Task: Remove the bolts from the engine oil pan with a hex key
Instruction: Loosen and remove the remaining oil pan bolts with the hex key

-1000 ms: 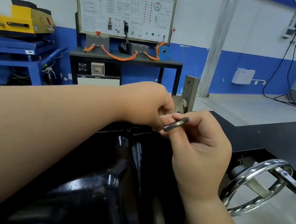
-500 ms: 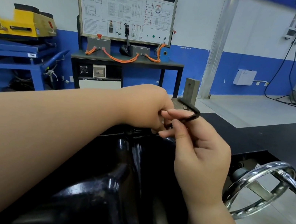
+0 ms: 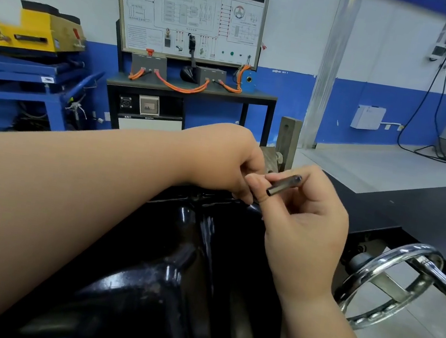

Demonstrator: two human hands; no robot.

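The glossy black oil pan (image 3: 157,289) fills the lower middle of the head view. At its far edge my right hand (image 3: 305,227) pinches the short arm of a dark hex key (image 3: 284,184) between thumb and fingers; the key's long arm runs down behind my fingers toward the pan's rim. My left hand (image 3: 223,157) is curled over the same spot, its fingertips beside the key. Both hands hide the bolt, so I cannot see it or what the left fingers hold.
A chrome handwheel (image 3: 389,286) of the engine stand sticks out at the right. A grey metal bracket (image 3: 288,141) rises just behind my hands. A black table (image 3: 418,206) lies to the right. A trainer board on a bench (image 3: 190,88) and a blue cart (image 3: 27,76) stand by the wall.
The hex key's short arm has swung round in my right fingers: its bend pointed away half a second ago, and now its end faces me as a second ago. My left hand stays put.
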